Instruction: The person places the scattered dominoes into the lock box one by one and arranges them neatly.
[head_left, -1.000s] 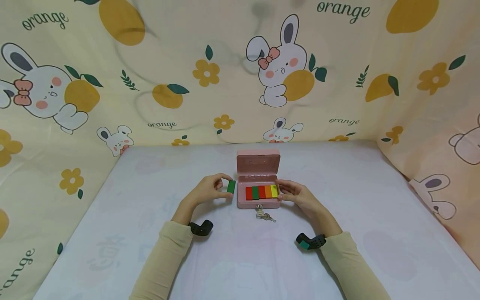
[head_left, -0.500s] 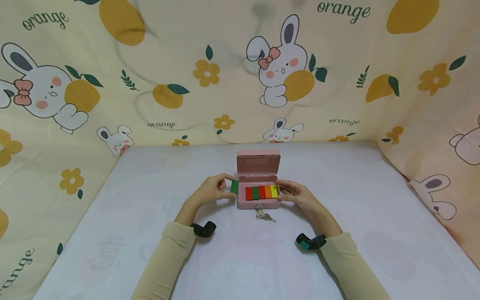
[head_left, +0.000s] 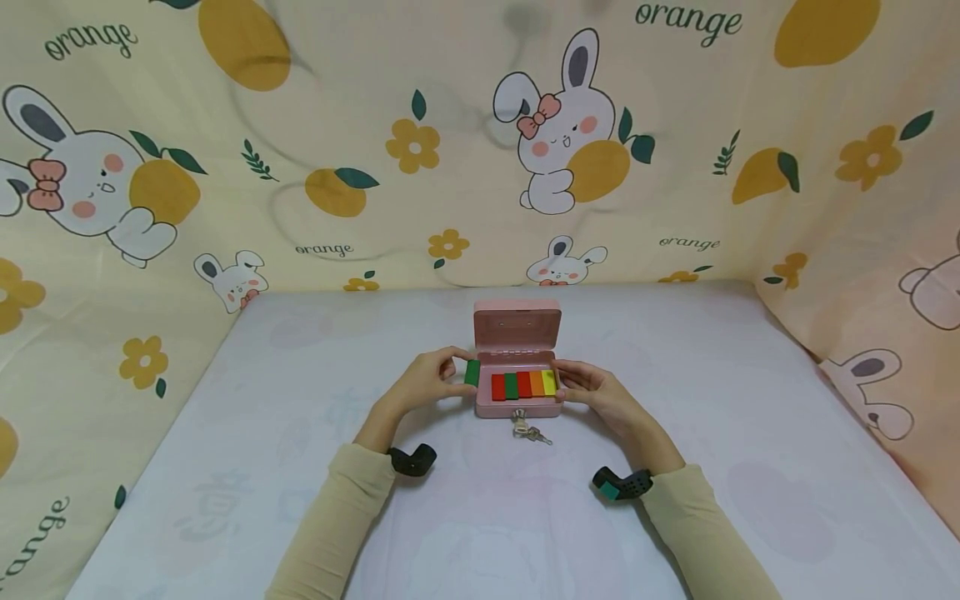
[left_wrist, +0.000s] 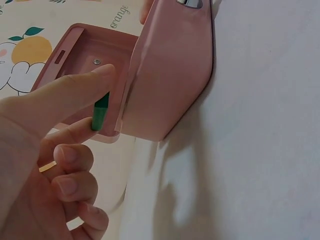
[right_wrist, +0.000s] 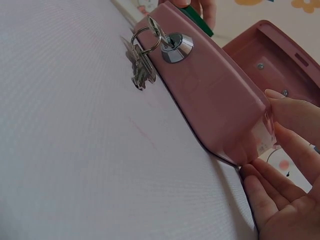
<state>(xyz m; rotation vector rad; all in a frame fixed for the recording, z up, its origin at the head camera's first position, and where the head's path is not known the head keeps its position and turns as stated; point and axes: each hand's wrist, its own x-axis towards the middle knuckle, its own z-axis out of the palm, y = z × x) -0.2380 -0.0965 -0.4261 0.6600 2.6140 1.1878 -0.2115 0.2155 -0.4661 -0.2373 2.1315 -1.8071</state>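
A pink metal cash box (head_left: 491, 410) stands with its lid (head_left: 517, 325) raised at the table's middle. Inside lies a row of coloured domino-like blocks (head_left: 523, 384) in red, green, orange and yellow. My left hand (head_left: 422, 382) pinches a green block (head_left: 472, 372) by its two ends between thumb and forefinger, right at the box's left rim; in the left wrist view this green block (left_wrist: 100, 112) is seen nearly edge-on. My right hand (head_left: 600, 392) holds the box's right end, its thumb (right_wrist: 280, 96) at the upper rim and the other fingers along the side.
Small keys (head_left: 534, 434) on a ring hang from the lock (right_wrist: 177, 47) on the box's front. A white cloth (head_left: 480, 517) covers the table. Behind and at both sides hangs a printed curtain (head_left: 420, 200) with rabbits and oranges.
My left hand has moved right with the green block, from just outside the box to its left rim. The right hand and the box stay in place.
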